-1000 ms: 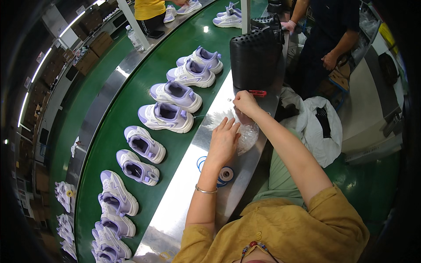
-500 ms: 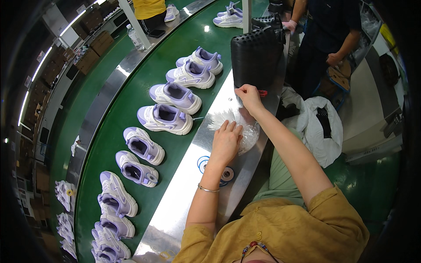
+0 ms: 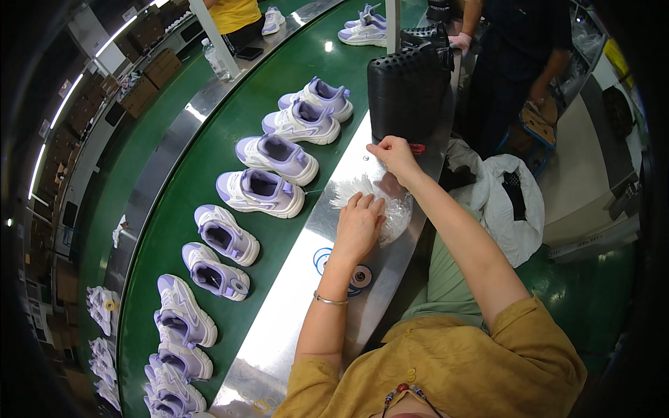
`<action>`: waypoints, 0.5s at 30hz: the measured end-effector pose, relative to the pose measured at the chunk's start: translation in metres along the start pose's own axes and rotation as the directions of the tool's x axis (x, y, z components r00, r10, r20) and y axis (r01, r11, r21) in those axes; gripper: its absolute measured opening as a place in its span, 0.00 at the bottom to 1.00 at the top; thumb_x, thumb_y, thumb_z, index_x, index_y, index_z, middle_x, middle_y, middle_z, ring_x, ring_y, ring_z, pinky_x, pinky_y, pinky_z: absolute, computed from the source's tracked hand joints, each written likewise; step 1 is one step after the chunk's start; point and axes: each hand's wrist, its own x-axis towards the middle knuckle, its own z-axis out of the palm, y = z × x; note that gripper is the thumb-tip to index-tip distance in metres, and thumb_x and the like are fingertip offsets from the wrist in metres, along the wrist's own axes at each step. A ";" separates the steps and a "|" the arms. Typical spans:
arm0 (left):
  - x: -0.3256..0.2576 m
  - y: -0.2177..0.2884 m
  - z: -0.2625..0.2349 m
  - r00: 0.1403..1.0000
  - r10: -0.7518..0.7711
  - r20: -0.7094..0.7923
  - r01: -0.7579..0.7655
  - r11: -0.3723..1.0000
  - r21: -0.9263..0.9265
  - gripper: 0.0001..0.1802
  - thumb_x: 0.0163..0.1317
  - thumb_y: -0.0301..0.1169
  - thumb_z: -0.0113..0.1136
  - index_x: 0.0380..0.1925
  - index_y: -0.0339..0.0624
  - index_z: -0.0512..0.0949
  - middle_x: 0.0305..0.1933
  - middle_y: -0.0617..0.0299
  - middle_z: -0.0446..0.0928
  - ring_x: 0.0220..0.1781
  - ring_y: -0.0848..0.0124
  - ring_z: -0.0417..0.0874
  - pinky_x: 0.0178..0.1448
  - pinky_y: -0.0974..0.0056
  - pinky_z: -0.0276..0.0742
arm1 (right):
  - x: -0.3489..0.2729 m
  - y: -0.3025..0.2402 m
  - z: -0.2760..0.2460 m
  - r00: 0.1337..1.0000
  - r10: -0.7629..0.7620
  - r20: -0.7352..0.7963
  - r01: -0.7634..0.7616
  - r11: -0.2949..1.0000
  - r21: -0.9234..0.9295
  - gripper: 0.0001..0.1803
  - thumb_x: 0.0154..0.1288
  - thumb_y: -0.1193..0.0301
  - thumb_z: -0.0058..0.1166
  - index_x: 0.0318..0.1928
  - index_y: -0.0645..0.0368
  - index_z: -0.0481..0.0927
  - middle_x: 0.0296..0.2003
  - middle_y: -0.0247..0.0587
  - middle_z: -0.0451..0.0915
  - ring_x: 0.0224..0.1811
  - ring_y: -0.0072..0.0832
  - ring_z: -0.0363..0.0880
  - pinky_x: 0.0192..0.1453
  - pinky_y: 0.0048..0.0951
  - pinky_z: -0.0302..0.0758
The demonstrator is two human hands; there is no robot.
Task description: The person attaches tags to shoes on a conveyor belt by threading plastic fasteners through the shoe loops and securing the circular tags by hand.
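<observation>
My left hand [image 3: 359, 224] lies on a fanned bundle of thin clear plastic strips [image 3: 397, 217] on the metal ledge, its fingers spread and slightly bent over them. Just beyond, my right hand [image 3: 394, 159] is closed in a pinch by the base of a black perforated boot-like item [image 3: 404, 90]. What its fingertips hold is too small to make out. A small red object [image 3: 417, 148] shows behind that hand. White-and-lilac sneakers [image 3: 260, 191] stand in a row on the green belt [image 3: 279, 230] to the left, a thin pale strand at the heel of one.
Round blue-and-white stickers [image 3: 361, 276] lie on the metal ledge [image 3: 279, 327] near my left forearm. A white sack [image 3: 512, 209] stands at my right. Far right, a person in dark clothes [image 3: 512, 70] works. A metal post [image 3: 392, 24] rises beyond the black item.
The sneakers have shifted slightly toward me along the belt. My right hand has edged a little left; my left hand stays put. The co-worker's bare hand has moved.
</observation>
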 end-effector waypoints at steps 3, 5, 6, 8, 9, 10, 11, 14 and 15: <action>0.002 -0.001 0.003 0.999 -0.005 -0.042 0.003 1.000 -0.029 0.18 0.53 0.32 0.59 0.46 0.44 0.76 0.51 0.54 0.74 0.58 0.52 0.69 0.57 0.54 0.67 | 0.004 0.004 0.000 0.999 -0.045 0.008 0.046 0.998 -0.033 0.13 0.56 0.67 0.62 0.23 0.62 0.75 0.16 0.26 0.68 0.19 0.14 0.60 0.21 0.21 0.56; 0.002 -0.001 0.002 1.000 0.006 -0.023 -0.006 1.000 0.003 0.18 0.53 0.32 0.59 0.46 0.44 0.76 0.51 0.54 0.73 0.58 0.52 0.68 0.57 0.53 0.67 | 0.007 0.004 0.000 0.997 -0.080 0.021 0.081 0.995 -0.052 0.14 0.56 0.67 0.61 0.22 0.62 0.75 0.16 0.26 0.68 0.19 0.14 0.60 0.21 0.21 0.57; 0.003 -0.002 0.002 1.000 0.005 -0.024 -0.005 1.000 0.004 0.18 0.53 0.32 0.59 0.46 0.44 0.76 0.51 0.54 0.73 0.58 0.52 0.68 0.57 0.53 0.67 | 0.010 0.003 0.000 0.994 -0.107 -0.002 0.107 0.992 -0.067 0.15 0.54 0.66 0.62 0.22 0.64 0.75 0.16 0.30 0.70 0.19 0.17 0.64 0.23 0.23 0.61; 0.005 -0.002 0.003 1.000 0.000 -0.019 0.000 1.000 -0.015 0.17 0.53 0.32 0.59 0.45 0.44 0.76 0.51 0.54 0.73 0.58 0.53 0.68 0.57 0.53 0.67 | 0.017 0.004 -0.003 0.991 -0.134 -0.024 0.132 0.988 -0.083 0.16 0.52 0.66 0.63 0.21 0.66 0.75 0.16 0.35 0.72 0.20 0.20 0.67 0.25 0.26 0.65; 0.005 -0.002 0.002 1.000 0.000 -0.019 0.000 1.000 -0.016 0.17 0.53 0.32 0.59 0.45 0.44 0.76 0.51 0.54 0.73 0.58 0.53 0.68 0.57 0.53 0.67 | 0.021 0.004 -0.004 0.981 -0.178 -0.077 0.166 0.976 -0.143 0.16 0.52 0.66 0.63 0.21 0.66 0.75 0.16 0.38 0.73 0.20 0.23 0.69 0.26 0.28 0.66; 0.006 -0.003 0.002 1.000 -0.008 -0.014 0.008 0.999 -0.039 0.17 0.53 0.33 0.59 0.44 0.44 0.77 0.51 0.54 0.73 0.58 0.53 0.68 0.57 0.53 0.67 | 0.025 0.004 -0.005 0.967 -0.223 -0.125 0.195 0.959 -0.204 0.16 0.52 0.65 0.62 0.21 0.66 0.75 0.16 0.41 0.74 0.20 0.25 0.72 0.26 0.29 0.68; 0.007 -0.003 0.002 1.000 -0.016 -0.008 0.015 0.998 -0.061 0.16 0.53 0.33 0.59 0.43 0.43 0.77 0.52 0.54 0.73 0.58 0.53 0.68 0.57 0.54 0.67 | 0.027 0.005 -0.006 0.952 -0.250 -0.175 0.202 0.946 -0.253 0.16 0.53 0.65 0.61 0.21 0.66 0.75 0.17 0.45 0.76 0.21 0.31 0.75 0.29 0.32 0.70; 0.008 -0.003 0.002 0.999 -0.030 0.011 0.031 0.995 -0.090 0.15 0.53 0.33 0.59 0.42 0.44 0.78 0.52 0.54 0.73 0.59 0.54 0.67 0.57 0.54 0.67 | 0.039 -0.005 -0.015 0.906 -0.288 -0.309 0.215 0.944 -0.249 0.16 0.53 0.65 0.61 0.21 0.65 0.75 0.17 0.44 0.76 0.21 0.33 0.75 0.29 0.32 0.70; 0.009 -0.003 0.002 0.999 -0.031 0.011 0.032 0.995 -0.090 0.15 0.53 0.33 0.59 0.42 0.44 0.78 0.52 0.54 0.73 0.59 0.54 0.67 0.57 0.54 0.67 | 0.043 -0.009 -0.019 0.886 -0.327 -0.328 0.250 0.934 -0.256 0.17 0.54 0.64 0.61 0.21 0.65 0.74 0.17 0.44 0.75 0.20 0.33 0.74 0.29 0.33 0.70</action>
